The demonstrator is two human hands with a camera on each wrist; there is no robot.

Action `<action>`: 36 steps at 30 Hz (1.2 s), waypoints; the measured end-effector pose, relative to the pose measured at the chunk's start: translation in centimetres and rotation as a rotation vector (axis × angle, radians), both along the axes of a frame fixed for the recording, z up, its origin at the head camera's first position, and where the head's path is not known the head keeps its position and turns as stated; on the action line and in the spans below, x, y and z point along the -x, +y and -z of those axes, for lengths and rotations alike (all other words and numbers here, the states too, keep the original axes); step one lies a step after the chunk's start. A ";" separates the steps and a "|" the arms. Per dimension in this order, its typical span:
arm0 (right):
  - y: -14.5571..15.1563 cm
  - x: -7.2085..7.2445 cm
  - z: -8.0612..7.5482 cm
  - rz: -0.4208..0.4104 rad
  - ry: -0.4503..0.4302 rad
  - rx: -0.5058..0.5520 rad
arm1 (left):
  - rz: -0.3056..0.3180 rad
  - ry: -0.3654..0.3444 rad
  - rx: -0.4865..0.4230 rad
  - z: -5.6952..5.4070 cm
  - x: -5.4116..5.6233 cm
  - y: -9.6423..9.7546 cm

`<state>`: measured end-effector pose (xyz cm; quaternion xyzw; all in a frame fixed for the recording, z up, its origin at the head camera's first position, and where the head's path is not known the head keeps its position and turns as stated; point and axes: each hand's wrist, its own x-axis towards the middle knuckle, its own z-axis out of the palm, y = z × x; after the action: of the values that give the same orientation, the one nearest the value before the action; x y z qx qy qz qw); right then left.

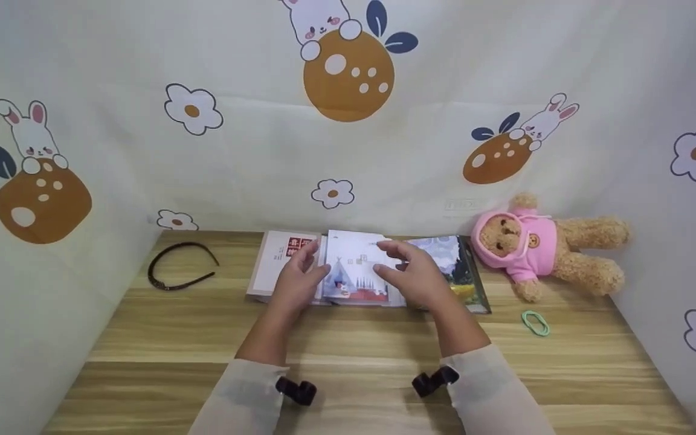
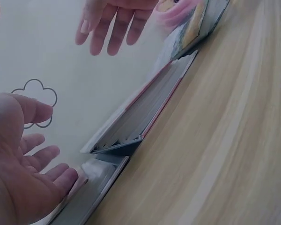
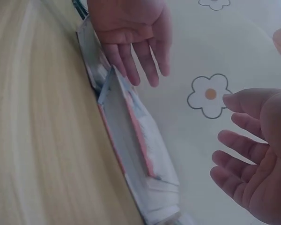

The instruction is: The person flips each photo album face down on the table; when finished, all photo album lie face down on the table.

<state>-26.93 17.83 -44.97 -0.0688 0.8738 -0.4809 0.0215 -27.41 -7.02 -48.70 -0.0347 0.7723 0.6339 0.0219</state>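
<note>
Scanning the head view from left to right, I am locating a dark headband point(image 1: 153, 279), which is lying at the left of the wooden tabletop point(image 1: 348, 344), well apart from the books. The left book point(image 1: 268, 269), pale with a red block of characters, is lying flat next to the middle book point(image 1: 354, 272). Above the left book I am positioning the left hand point(image 1: 295, 281): its fingers are extending loosely, its thumb is standing apart, and it is gripping nothing; I cannot tell whether its fingertips are touching a cover. The middle book is lying between both hands, its tent illustration facing up. At its right side the right hand point(image 1: 414, 275) is hovering, fingers relaxed and spread, palm turning inward, holding nothing. The right book point(image 1: 469, 281), showing a landscape cover, is lying partly below that hand. Just beside it, a teddy bear point(image 1: 541, 248) in a pink hoodie is lying face up, its legs pointing right. A green loop point(image 1: 527, 324) is resting near the bear, on the tabletop's near side.
</note>
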 end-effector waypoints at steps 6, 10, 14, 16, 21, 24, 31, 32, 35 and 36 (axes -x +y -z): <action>-0.4 0.1 1.5 -0.012 -0.097 0.046 | 0.074 -0.057 -0.002 -0.1 -0.2 0.3; -0.6 0.1 2.5 -0.029 -0.139 0.086 | 0.150 -0.051 -0.004 0.2 -0.3 0.3; -1.1 0.0 3.2 -0.026 -0.165 0.062 | 0.216 -0.030 0.021 1.0 -0.4 0.2; -1.3 -0.1 3.3 -0.024 -0.177 0.037 | 0.232 -0.024 0.034 1.4 -0.3 0.1; -1.5 -0.4 3.4 -0.018 -0.188 0.029 | 0.231 -0.019 -0.009 1.7 -0.2 0.1; -1.5 -0.3 3.2 -0.010 -0.197 0.073 | 0.204 -0.016 -0.056 1.4 -0.3 0.1; -1.6 -0.2 2.4 0.012 -0.206 0.194 | 0.174 -0.003 -0.253 -0.6 -0.9 1.0; -1.6 -0.3 2.1 0.012 -0.207 0.201 | 0.181 0.006 -0.273 -1.0 -1.0 1.1; -1.8 -0.6 1.2 -0.029 -0.236 0.296 | 0.218 0.050 -0.316 -1.9 -1.4 1.5; -1.9 -0.8 0.9 -0.041 -0.246 0.326 | 0.233 0.069 -0.311 -2.2 -1.6 1.6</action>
<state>-26.16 15.96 -45.83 -0.0299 0.7736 -0.6202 0.1267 -25.85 -5.38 -46.47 0.0802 0.6642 0.7396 0.0737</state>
